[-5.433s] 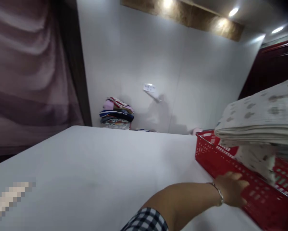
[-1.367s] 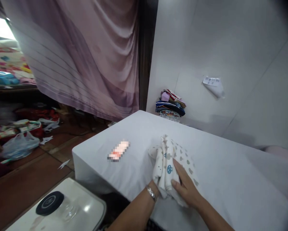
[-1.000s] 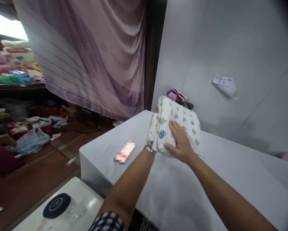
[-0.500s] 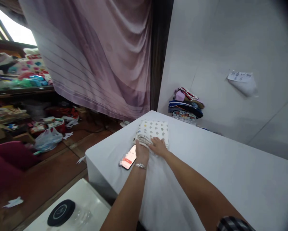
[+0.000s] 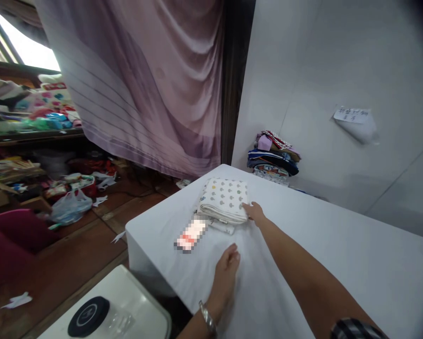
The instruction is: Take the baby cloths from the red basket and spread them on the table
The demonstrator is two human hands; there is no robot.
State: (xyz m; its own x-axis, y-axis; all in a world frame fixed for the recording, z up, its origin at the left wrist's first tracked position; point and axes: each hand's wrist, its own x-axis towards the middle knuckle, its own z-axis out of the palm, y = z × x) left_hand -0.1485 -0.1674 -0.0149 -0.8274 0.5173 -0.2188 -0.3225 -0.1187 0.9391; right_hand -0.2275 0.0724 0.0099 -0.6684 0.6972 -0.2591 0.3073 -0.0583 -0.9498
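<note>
Head view: phone [image 5: 191, 235] beside folded cloth [image 5: 225, 199].

Folded cloth [image 5: 226, 199] by my right hand [image 5: 255, 213]: white, small grey, blue, yellow prints. Desk [image 5: 338, 254] cover: plain white. Silver bracelet [image 5: 207, 318] on my left wrist. My sleeve [image 5: 359, 328]: black-white check. Curtain [image 5: 144, 80]: mauve, thin pale stripes. Clothes stack [image 5: 273, 157] by wall: pink, navy, red mix.

place: home room | signs: curtain [image 5: 151, 80]; stacked clothes [image 5: 273, 157]; cluttered floor [image 5: 56, 197]; cloth-covered table [image 5: 338, 254]
</note>
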